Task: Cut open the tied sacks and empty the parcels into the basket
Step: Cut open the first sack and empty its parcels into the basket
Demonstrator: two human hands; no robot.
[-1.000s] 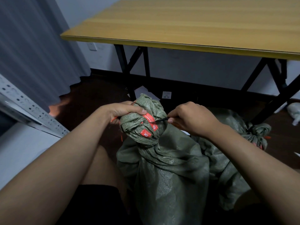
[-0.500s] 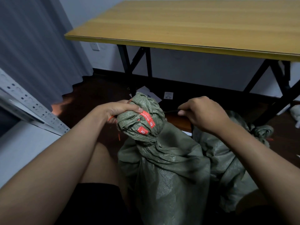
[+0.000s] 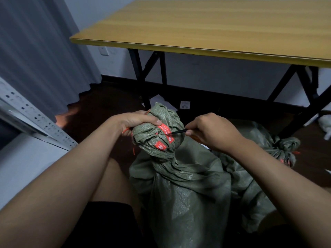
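A grey-green woven sack (image 3: 184, 190) stands between my knees, its neck bunched and bound with red ties (image 3: 165, 131) carrying red tags. My left hand (image 3: 138, 121) grips the bunched top of the sack from the left. My right hand (image 3: 213, 132) pinches a thin black tool (image 3: 179, 131) whose tip touches the red tie on the neck. A second tied sack (image 3: 279, 149) of the same fabric lies behind on the right, partly hidden by my right arm. No basket is in view.
A wooden folding table (image 3: 215, 33) with black legs stands ahead over a dark floor. A grey curtain (image 3: 35, 51) hangs at left above a perforated metal rail (image 3: 35, 119). Papers (image 3: 184, 104) lie under the table; a white object (image 3: 326, 124) sits at far right.
My right hand had pulled the black tool back from the sack's neck to the right; now it has returned, with the tip at the red tie again. My left hand keeps its grip.
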